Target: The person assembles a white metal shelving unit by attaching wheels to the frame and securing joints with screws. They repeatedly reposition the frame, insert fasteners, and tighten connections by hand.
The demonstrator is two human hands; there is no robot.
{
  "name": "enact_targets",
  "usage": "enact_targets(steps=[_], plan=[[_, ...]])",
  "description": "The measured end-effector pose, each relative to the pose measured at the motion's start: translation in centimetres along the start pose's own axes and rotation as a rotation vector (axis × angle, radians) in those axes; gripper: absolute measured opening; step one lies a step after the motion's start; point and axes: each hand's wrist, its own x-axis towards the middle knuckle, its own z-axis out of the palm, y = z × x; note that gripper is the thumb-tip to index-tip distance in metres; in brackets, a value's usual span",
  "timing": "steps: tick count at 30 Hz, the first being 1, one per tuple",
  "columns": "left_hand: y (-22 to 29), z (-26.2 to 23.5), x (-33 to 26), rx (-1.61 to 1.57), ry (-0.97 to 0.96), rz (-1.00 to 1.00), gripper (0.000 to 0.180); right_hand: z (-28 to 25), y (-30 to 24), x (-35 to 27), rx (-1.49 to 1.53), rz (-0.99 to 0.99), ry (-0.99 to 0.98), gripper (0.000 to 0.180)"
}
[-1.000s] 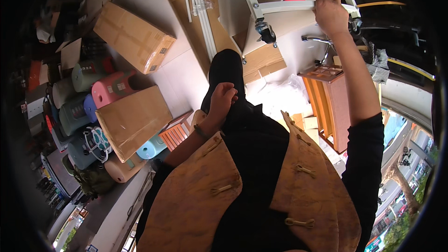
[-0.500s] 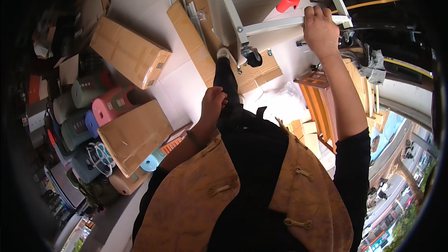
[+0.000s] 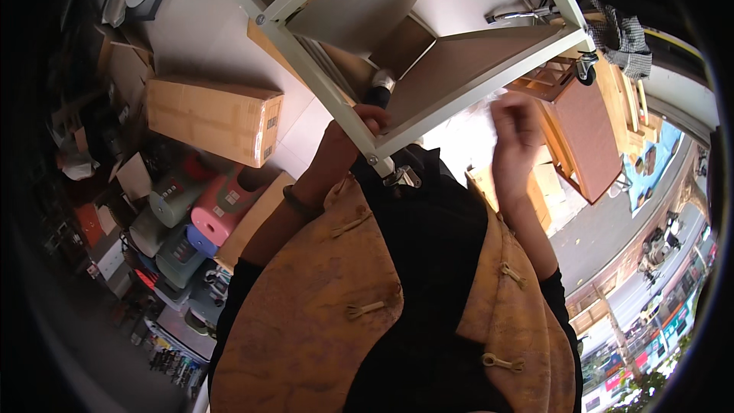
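A white metal frame with grey panels, like a shelf cart on casters, is tilted up close in front of me. My left hand is wrapped round its upright near the lowest corner. Beside that corner one caster hangs over my dark clothing, and another caster sits at the right corner. My right hand is off the frame, just below its lower rail, and its fingers are smeared by motion. Through the frame, my shoe shows on the floor.
To the left lies a long cardboard box. Beyond it are a pink stool and several others in grey and blue. On the right stand brown wooden furniture and a checked cloth. A street shows at the lower right.
The frame has come nearer and turned, its lower corner now close to my body. My left hand has taken hold of it. My right hand has let go of its rail and moved down.
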Motion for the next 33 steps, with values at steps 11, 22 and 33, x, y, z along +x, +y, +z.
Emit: enact_targets(steps=[11, 22, 33], plan=[[3.6, -1.9, 2.8, 0.33, -0.2, -0.252, 0.02, 4.3, 3.4, -0.1, -0.06, 0.481, -0.538, 0.032], [-2.8, 1.0, 2.2, -1.25, -0.219, -0.792, 0.025, 5.3, 4.0, 0.5, -0.027, 0.567, -0.449, 0.023], [-2.4, 0.9, 1.2, 0.026, -0.188, -0.186, 0.077, 6.4, 2.2, -0.1, -0.09, 0.598, -0.28, 0.03]])
